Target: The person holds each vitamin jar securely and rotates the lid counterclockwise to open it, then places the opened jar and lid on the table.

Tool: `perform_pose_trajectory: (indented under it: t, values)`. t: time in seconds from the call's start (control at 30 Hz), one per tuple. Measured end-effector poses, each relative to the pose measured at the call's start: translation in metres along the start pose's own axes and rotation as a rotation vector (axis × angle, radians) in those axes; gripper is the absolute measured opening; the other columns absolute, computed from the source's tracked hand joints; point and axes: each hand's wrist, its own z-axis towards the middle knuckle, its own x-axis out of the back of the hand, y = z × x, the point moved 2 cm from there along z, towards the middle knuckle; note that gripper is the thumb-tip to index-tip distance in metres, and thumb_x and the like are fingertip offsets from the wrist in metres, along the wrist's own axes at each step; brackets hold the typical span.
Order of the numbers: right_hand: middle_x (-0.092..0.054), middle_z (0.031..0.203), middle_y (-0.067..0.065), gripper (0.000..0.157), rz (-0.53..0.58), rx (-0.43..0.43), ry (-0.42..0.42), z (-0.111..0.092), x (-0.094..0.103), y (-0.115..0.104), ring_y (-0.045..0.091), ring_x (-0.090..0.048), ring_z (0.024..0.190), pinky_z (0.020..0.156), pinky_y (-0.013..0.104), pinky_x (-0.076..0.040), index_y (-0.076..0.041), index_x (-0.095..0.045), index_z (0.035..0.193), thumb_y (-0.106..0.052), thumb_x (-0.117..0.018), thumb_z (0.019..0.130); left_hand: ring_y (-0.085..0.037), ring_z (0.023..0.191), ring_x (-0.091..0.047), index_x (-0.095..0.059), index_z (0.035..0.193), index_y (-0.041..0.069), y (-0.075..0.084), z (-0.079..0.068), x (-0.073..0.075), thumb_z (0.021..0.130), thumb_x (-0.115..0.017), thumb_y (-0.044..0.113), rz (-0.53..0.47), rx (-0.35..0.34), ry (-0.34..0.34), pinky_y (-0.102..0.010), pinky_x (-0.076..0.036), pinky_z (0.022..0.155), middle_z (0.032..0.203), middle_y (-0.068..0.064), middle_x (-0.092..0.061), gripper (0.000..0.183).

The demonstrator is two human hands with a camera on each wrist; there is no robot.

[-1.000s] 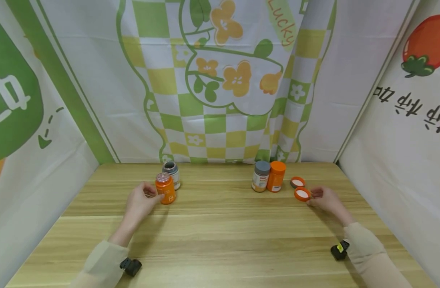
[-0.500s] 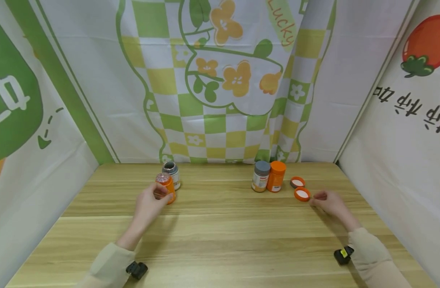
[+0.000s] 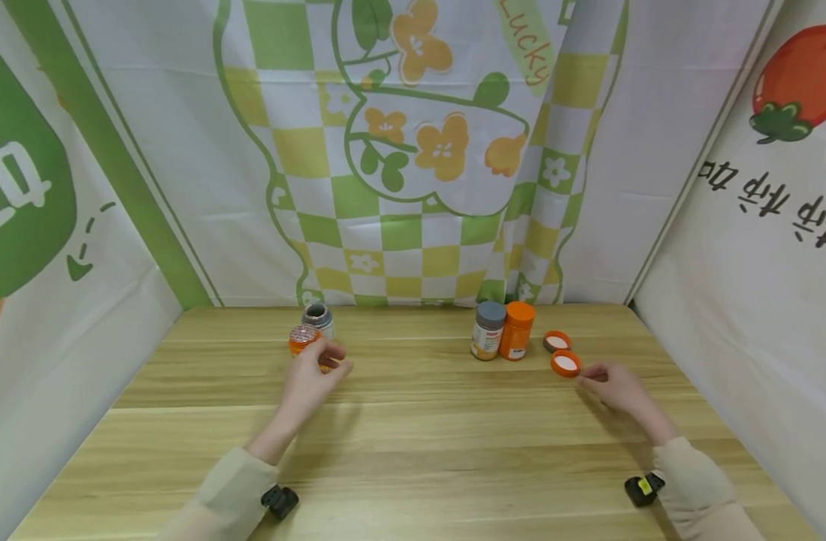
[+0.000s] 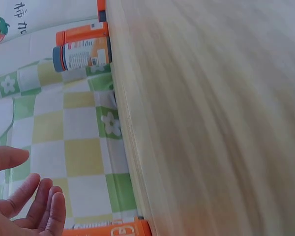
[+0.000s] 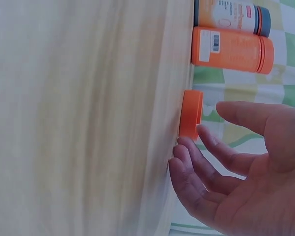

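Observation:
An uncapped orange bottle [image 3: 304,337] stands upright at the left, partly hidden by my left hand [image 3: 314,370]. Nothing lies between that hand's loosely spread fingers [image 4: 27,191] in the left wrist view. Just behind the orange bottle is an uncapped grey bottle [image 3: 318,320]. On the right, my right hand [image 3: 612,383] hovers beside an orange cap [image 3: 565,364] lying with its white inside up. The right wrist view shows relaxed, bent fingers [image 5: 201,184] close to this cap and not gripping it. A second cap [image 3: 557,342], grey and orange, lies right behind it.
A capped grey-lidded bottle [image 3: 488,331] and a capped orange bottle [image 3: 518,331] stand side by side right of centre, near the back. The wooden table [image 3: 413,436] ends at a patterned curtain [image 3: 419,225], with fabric walls on both sides.
My left hand has left the orange bottle's side and moved right, passing in front of it. My right hand has drawn back slightly from the orange cap. The bottles and caps stay put.

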Motion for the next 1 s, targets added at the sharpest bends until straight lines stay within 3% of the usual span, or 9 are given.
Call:
perform_pose_trajectory:
  t: [0.37, 0.73, 1.0]
  values:
    - [-0.067, 0.1, 0.018, 0.031, 0.002, 0.047, -0.022, -0.003, -0.011, -0.019, 0.029, -0.063, 0.091, 0.071, 0.034, -0.05, 0.004, -0.063, 0.107, -0.023, -0.06, 0.092, -0.03, 0.096, -0.06, -0.065, 0.107, 0.001, 0.009, 0.006, -0.024, 0.082, -0.069, 0.016, 0.0, -0.08, 0.005, -0.043, -0.05, 0.081, 0.106, -0.015, -0.066, 0.029]
    - [-0.068, 0.101, 0.013, 0.025, 0.01, 0.062, -0.03, 0.005, -0.025, -0.029, 0.025, -0.062, 0.092, 0.071, 0.032, -0.048, -0.002, -0.066, 0.105, -0.023, -0.06, 0.092, -0.035, 0.107, -0.058, -0.063, 0.115, -0.001, 0.018, 0.019, -0.046, 0.082, -0.071, 0.015, -0.024, -0.066, -0.062, -0.049, -0.046, 0.092, 0.116, -0.017, -0.064, 0.037]
    - [-0.068, 0.105, 0.015, 0.023, 0.041, 0.076, -0.041, 0.009, -0.029, -0.035, 0.024, -0.063, 0.09, 0.066, 0.03, -0.049, -0.003, -0.065, 0.105, -0.021, -0.06, 0.092, -0.032, 0.108, -0.058, -0.062, 0.118, 0.002, 0.019, 0.03, -0.063, 0.082, -0.071, 0.018, -0.003, -0.044, -0.076, -0.045, -0.045, 0.093, 0.118, -0.014, -0.063, 0.04]
